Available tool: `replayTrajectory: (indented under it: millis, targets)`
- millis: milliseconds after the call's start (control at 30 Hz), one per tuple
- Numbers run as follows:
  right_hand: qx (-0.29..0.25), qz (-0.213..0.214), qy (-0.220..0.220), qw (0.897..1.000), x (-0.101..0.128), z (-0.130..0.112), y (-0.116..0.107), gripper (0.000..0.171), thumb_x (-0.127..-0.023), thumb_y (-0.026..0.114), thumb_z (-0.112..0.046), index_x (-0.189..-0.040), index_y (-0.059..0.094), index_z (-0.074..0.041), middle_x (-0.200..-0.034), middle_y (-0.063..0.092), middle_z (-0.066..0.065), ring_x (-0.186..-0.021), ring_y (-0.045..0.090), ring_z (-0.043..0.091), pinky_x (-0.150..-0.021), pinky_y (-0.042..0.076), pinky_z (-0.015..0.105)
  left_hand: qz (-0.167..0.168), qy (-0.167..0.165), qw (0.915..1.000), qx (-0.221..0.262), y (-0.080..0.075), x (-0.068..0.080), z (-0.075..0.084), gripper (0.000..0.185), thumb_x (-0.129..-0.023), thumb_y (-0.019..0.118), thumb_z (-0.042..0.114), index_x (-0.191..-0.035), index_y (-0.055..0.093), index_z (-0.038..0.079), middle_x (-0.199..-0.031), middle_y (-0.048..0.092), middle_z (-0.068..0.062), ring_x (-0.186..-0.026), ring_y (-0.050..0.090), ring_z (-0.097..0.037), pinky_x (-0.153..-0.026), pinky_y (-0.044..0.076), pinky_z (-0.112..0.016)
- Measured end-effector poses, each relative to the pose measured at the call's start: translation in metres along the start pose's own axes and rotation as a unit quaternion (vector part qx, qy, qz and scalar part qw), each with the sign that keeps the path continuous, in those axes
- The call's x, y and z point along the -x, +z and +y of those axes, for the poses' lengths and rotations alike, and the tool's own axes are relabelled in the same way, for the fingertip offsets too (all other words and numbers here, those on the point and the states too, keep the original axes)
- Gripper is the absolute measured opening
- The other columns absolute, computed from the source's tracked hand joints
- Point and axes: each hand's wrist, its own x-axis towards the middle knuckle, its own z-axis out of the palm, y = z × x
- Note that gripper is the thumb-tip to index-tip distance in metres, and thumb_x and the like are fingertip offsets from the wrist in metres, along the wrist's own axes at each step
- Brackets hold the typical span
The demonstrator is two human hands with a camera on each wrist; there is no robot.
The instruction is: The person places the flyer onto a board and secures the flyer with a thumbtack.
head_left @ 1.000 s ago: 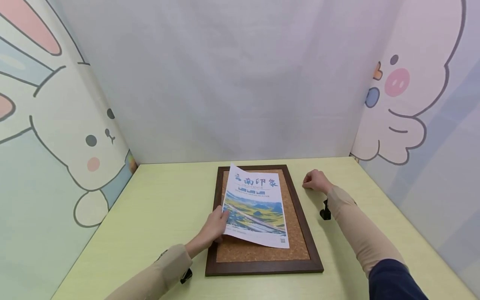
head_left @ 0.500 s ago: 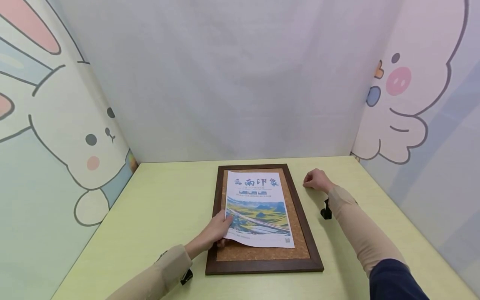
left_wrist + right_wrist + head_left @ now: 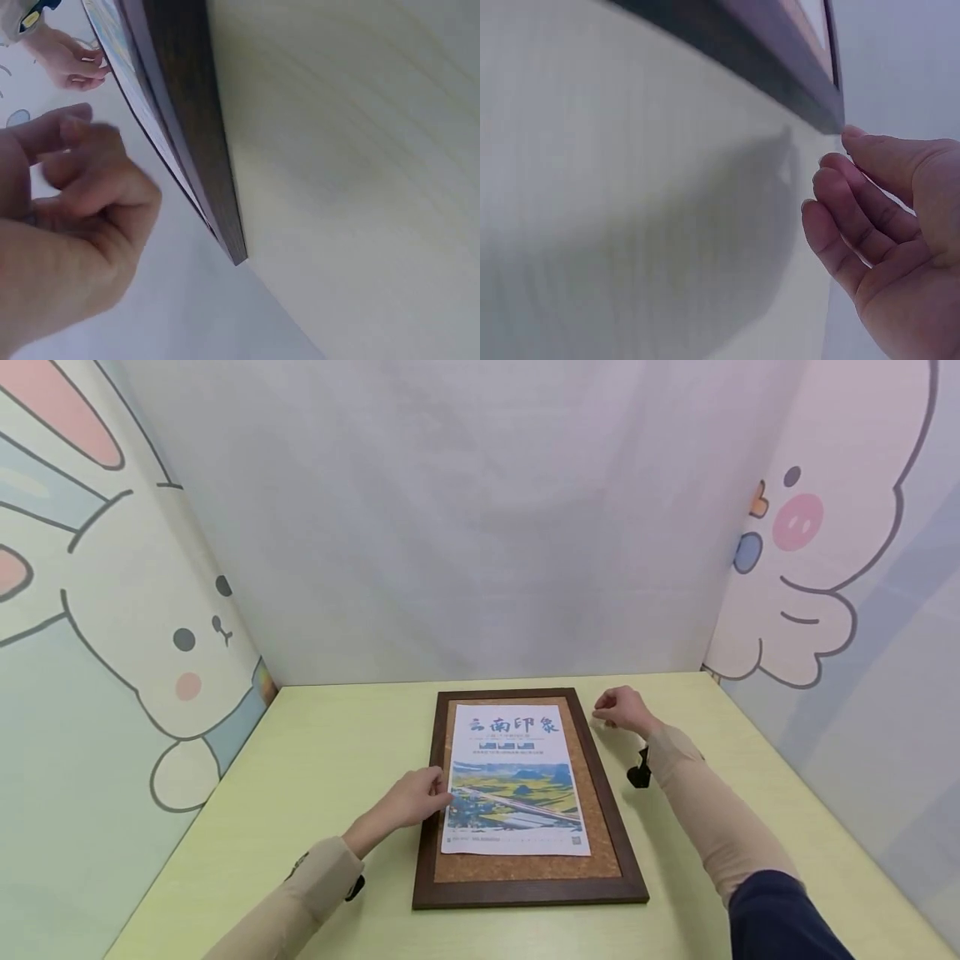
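In the head view a printed poster (image 3: 517,793) with blue lettering and a green landscape lies flat on the brown-framed cork board (image 3: 528,892). At the poster's left edge hovers my left hand (image 3: 408,797), over the frame's left side. The left wrist view shows this hand (image 3: 82,202) slightly blurred, its fingers loosely bent and nothing visible in them. Beyond the board's upper right side is my right hand (image 3: 626,710). Seen from the right wrist, the hand (image 3: 900,232) has relaxed, half-bent fingers near the frame's corner, with no visible object between them.
The board rests on a pale yellow-green table (image 3: 330,752). A grey backdrop (image 3: 465,527) rises behind it, with cartoon-printed panels (image 3: 810,552) at either side. The right hand's shadow falls on the tabletop beside the board.
The left hand has let go of the poster and drawn back left; the poster's raised left side now lies flat, slightly right of before. The right hand has moved a little toward the board.
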Motion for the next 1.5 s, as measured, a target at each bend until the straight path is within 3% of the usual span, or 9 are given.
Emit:
replayTrajectory:
  millis: [67, 133, 233, 300, 400, 533, 800, 1133, 1500]
  targets:
    - [-0.029, -0.001, 0.005, 1.0, -0.004, -0.006, 0.003, 0.017, -0.09, 0.065, -0.006, -0.099, 0.063, 0.009, -0.091, 0.066, 0.026, -0.069, 0.066, 0.031, -0.062, 0.056, 0.038, 0.009, 0.05, 0.998, -0.036, 0.001, -0.005, -0.005, 0.015, -0.089, 0.067, 0.018, -0.091, 0.058, 0.006, -0.081, 0.058, -0.008, -0.071, 0.051, -0.02, -0.06, 0.041, -0.031]
    - [-0.047, 0.004, 0.014, 0.999, -0.009, -0.012, 0.008, 0.018, -0.09, 0.065, -0.007, -0.1, 0.063, 0.008, -0.091, 0.066, 0.025, -0.07, 0.065, 0.03, -0.064, 0.056, 0.038, -0.002, 0.091, 0.9929, -0.077, 0.002, -0.01, -0.011, 0.03, -0.087, 0.072, 0.024, -0.108, 0.061, 0.006, -0.111, 0.059, -0.017, -0.1, 0.054, -0.03, -0.08, 0.046, -0.044]
    - [-0.064, 0.008, 0.018, 0.998, -0.017, -0.02, 0.016, 0.019, -0.091, 0.065, -0.008, -0.102, 0.063, 0.007, -0.092, 0.066, 0.022, -0.072, 0.065, 0.027, -0.065, 0.056, 0.035, -0.037, 0.126, 0.9831, -0.128, 0.004, -0.016, -0.018, 0.062, -0.081, 0.076, 0.038, -0.133, 0.054, 0.01, -0.15, 0.034, -0.023, -0.139, 0.028, -0.044, -0.105, 0.028, -0.065]
    - [-0.075, 0.009, 0.017, 0.997, -0.023, -0.026, 0.023, 0.02, -0.09, 0.066, -0.009, -0.102, 0.063, 0.006, -0.092, 0.066, 0.022, -0.074, 0.065, 0.027, -0.065, 0.055, 0.035, -0.064, 0.134, 0.9781, -0.146, 0.006, -0.019, -0.022, 0.078, -0.078, 0.078, 0.045, -0.142, 0.047, 0.014, -0.158, 0.02, -0.023, -0.146, 0.012, -0.046, -0.11, 0.016, -0.07]
    - [-0.084, 0.009, 0.013, 0.996, -0.03, -0.035, 0.033, 0.021, -0.09, 0.067, -0.011, -0.103, 0.064, 0.005, -0.094, 0.066, 0.022, -0.076, 0.064, 0.028, -0.066, 0.055, 0.035, -0.093, 0.139, 0.9736, -0.156, 0.008, -0.022, -0.025, 0.09, -0.076, 0.077, 0.051, -0.148, 0.038, 0.016, -0.161, 0.012, -0.022, -0.148, 0.003, -0.046, -0.112, 0.008, -0.07]
    - [-0.087, 0.009, 0.014, 0.996, -0.038, -0.045, 0.044, 0.021, -0.09, 0.068, -0.014, -0.103, 0.064, 0.002, -0.093, 0.065, 0.019, -0.076, 0.064, 0.028, -0.065, 0.054, 0.032, -0.109, 0.137, 0.9706, -0.165, 0.011, -0.023, -0.026, 0.094, -0.076, 0.075, 0.055, -0.151, 0.032, 0.019, -0.161, 0.012, -0.02, -0.149, 0.0, -0.044, -0.113, 0.004, -0.07]
    - [-0.089, 0.01, 0.022, 0.996, -0.051, -0.062, 0.06, 0.02, -0.089, 0.07, -0.016, -0.101, 0.066, -0.001, -0.089, 0.065, 0.012, -0.073, 0.062, 0.026, -0.063, 0.051, 0.031, -0.113, 0.129, 0.97, -0.172, 0.012, -0.022, -0.024, 0.093, -0.078, 0.072, 0.057, -0.152, 0.03, 0.02, -0.162, 0.012, -0.018, -0.149, 0.0, -0.042, -0.113, 0.003, -0.069]
    - [-0.063, 0.007, 0.038, 0.997, -0.061, -0.073, 0.08, 0.019, -0.09, 0.069, -0.018, -0.102, 0.066, -0.004, -0.093, 0.063, 0.012, -0.073, 0.06, 0.023, -0.064, 0.049, 0.028, -0.116, 0.121, 0.9693, -0.18, 0.013, -0.021, -0.021, 0.093, -0.078, 0.073, 0.055, -0.152, 0.03, 0.019, -0.162, 0.012, -0.018, -0.149, 0.001, -0.043, -0.111, 0.002, -0.072]
    - [-0.04, -0.001, 0.018, 0.999, -0.066, -0.08, 0.091, 0.014, -0.09, 0.068, -0.016, -0.099, 0.067, -0.006, -0.096, 0.064, 0.012, -0.074, 0.058, 0.02, -0.065, 0.047, 0.027, -0.115, 0.107, 0.9692, -0.19, 0.014, -0.021, -0.017, 0.094, -0.076, 0.072, 0.059, -0.152, 0.031, 0.022, -0.162, 0.012, -0.015, -0.15, 0.001, -0.04, -0.111, 0.0, -0.072]
